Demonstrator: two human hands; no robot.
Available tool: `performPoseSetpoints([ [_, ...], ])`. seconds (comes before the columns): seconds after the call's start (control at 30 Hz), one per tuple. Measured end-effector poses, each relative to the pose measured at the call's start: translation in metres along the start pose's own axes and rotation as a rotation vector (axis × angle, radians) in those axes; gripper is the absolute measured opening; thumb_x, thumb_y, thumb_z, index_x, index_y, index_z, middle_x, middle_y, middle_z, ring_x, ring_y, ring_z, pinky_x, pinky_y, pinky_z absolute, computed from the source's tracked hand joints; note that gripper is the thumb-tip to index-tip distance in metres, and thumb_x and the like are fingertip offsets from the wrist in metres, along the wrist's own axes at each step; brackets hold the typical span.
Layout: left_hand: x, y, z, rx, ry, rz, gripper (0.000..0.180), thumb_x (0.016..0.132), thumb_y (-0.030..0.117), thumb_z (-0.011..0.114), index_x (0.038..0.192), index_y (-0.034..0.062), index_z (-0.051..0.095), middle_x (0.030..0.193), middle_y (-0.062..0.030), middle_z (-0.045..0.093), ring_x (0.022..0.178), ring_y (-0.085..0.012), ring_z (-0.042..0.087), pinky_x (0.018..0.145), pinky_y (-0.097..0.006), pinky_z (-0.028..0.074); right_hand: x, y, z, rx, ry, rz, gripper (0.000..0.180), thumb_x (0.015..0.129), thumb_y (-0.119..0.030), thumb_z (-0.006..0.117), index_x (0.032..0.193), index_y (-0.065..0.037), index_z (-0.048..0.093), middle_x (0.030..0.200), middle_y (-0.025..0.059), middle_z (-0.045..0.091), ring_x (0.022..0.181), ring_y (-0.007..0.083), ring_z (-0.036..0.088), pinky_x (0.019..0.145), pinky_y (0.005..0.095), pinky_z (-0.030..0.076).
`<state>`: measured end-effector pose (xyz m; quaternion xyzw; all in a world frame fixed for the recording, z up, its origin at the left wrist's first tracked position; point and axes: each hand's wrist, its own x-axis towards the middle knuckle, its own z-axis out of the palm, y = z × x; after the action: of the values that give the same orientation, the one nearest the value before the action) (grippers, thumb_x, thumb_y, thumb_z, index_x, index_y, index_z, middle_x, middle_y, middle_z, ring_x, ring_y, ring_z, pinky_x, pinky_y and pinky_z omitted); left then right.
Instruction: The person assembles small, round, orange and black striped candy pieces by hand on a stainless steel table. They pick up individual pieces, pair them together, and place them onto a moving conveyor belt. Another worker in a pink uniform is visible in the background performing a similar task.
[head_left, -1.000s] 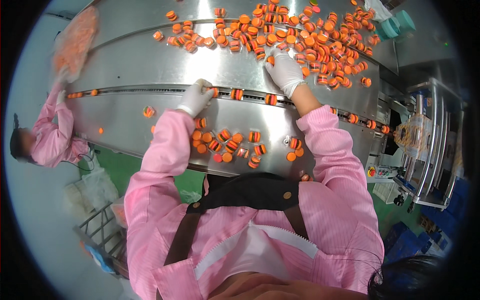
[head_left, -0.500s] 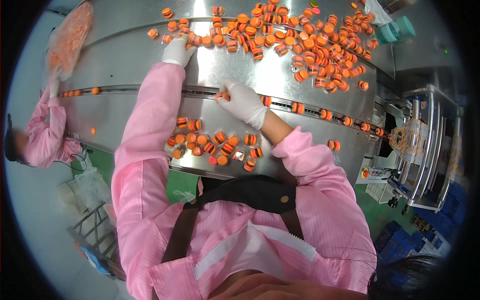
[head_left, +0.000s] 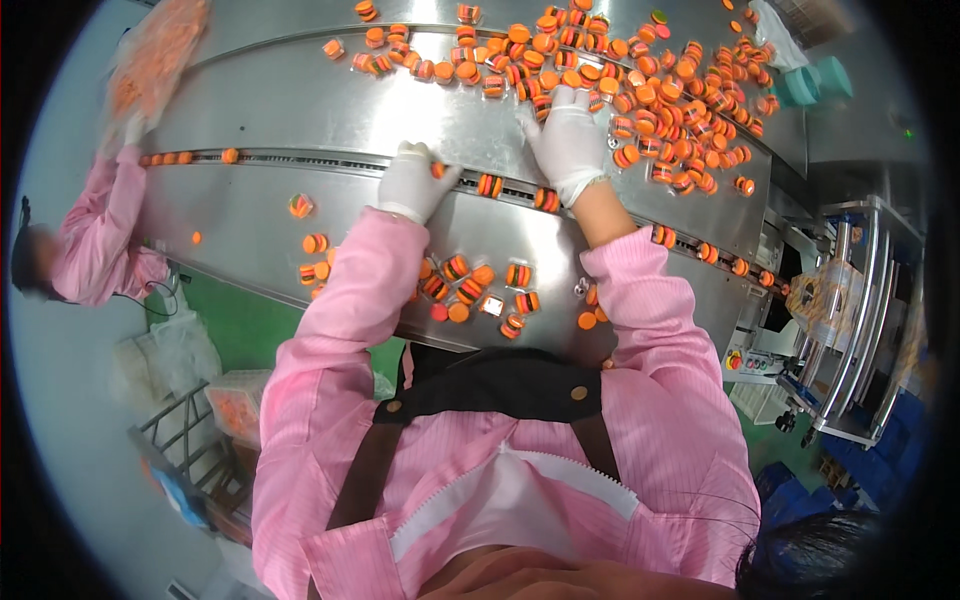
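Observation:
My left hand point(head_left: 408, 182), in a white glove, is at the narrow conveyor channel point(head_left: 330, 160). Its fingers are closed around a burger-shaped candy point(head_left: 438, 170) of orange and dark layers. Farther out, my right hand point(head_left: 568, 148), gloved too, reaches over the channel to the near edge of a large pile of such candies point(head_left: 690, 110). Its thumb and fingers are apart, with one candy point(head_left: 542, 106) by the fingertips; whether they touch it cannot be made out. Spaced candies point(head_left: 490, 186) sit in the channel between and beyond my hands.
Several candies point(head_left: 468, 290) lie on the near part of the steel table, partly behind my forearms. At left a co-worker's hand point(head_left: 133, 130) is by a clear bag of orange pieces point(head_left: 160, 70). A wrapping machine point(head_left: 825, 290) stands at right, with teal cups point(head_left: 815, 82) behind.
My left hand has come from the far candies down to the channel. My right hand has left the channel and moved up and right to the pile. The view has shifted slightly.

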<state>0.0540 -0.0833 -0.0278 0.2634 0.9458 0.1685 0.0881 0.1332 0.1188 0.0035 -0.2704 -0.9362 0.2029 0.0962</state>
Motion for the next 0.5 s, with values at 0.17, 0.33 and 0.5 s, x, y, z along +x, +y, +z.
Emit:
performPoseSetpoints([
  [0.17, 0.005, 0.027, -0.015, 0.109, -0.227, 0.07, 0.06, 0.072, 0.048, 0.07, 0.099, -0.003, 0.058, 0.107, -0.0235, 0.052, 0.092, -0.0356, 0.059, 0.078, -0.04, 0.05, 0.023, 0.017, 0.021, 0.071, -0.065, 0.078, 0.051, 0.079, -0.033, 0.066, 0.111, 0.0, 0.043, 0.116, 0.0235, 0.05, 0.093, 0.0365, 0.061, 0.077, 0.0443, 0.05],
  [0.33, 0.082, -0.002, -0.031, -0.169, 0.257, 0.234, 0.044, 0.069, 0.031, 0.079, 0.08, -0.0027, 0.053, 0.081, -0.0167, 0.059, 0.071, -0.0203, 0.057, 0.064, -0.034, 0.047, 0.011, 0.029, 0.036, 0.328, 0.028, 0.048, 0.038, 0.078, -0.025, 0.065, 0.105, -0.004, 0.047, 0.095, 0.0184, 0.06, 0.085, 0.0323, 0.063, 0.073, 0.0425, 0.05],
  [0.5, 0.131, 0.008, -0.014, 0.094, 0.08, 0.09, 0.041, 0.081, 0.035, 0.066, 0.104, 0.0015, 0.059, 0.101, -0.019, 0.06, 0.094, -0.0316, 0.06, 0.081, -0.039, 0.048, -0.029, -0.009, 0.019, 0.639, -0.255, -0.078, 0.026, 0.077, -0.021, 0.066, 0.09, -0.003, 0.053, 0.076, 0.016, 0.062, 0.074, 0.0331, 0.062, 0.066, 0.0391, 0.049],
])
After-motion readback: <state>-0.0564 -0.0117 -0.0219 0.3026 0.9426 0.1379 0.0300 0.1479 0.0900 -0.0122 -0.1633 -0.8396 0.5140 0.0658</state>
